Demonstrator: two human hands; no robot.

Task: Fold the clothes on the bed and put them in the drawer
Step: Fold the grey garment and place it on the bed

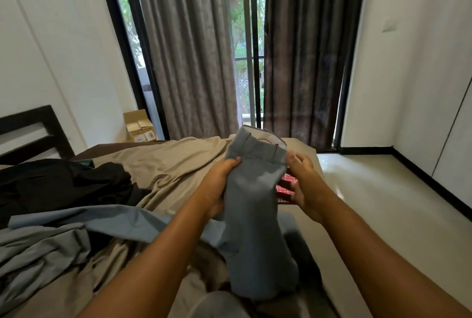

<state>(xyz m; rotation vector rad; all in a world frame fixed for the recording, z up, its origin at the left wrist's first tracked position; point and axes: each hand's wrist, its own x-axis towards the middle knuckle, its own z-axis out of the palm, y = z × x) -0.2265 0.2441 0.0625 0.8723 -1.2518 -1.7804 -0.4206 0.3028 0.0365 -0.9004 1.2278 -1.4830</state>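
Head view: both forearms reach out over the bed (173, 164), and between the hands a pair of grey-blue trousers (255, 202) is lifted off the beige sheet, waistband uppermost and the legs hanging down toward the person.

The left hand (217, 190) grasps the trousers' left edge, with the fingers curled round the cloth just below the waistband and the thumb on the near side.

The right hand (304, 182) is at the opposite edge of the trousers, level with the left hand. Its fingers are curled and the thumb lies against the edge of the cloth (whether it actually pinches the cloth cannot be made out, as the edge hides the contact).

Just under and behind the right hand lies a red checked cloth (286, 188), partly covered by the trousers and the wrist.

Well to the left of the left hand, a heap of black clothes (63, 185) is spread on the sheet. Nearer the person on that same side lies a rumpled grey-blue garment (46, 246), one flap of it reaching under the left forearm.

Far beyond the left hand, past the bed, a cardboard box (139, 127) stands on the floor beside grey curtains (189, 49).
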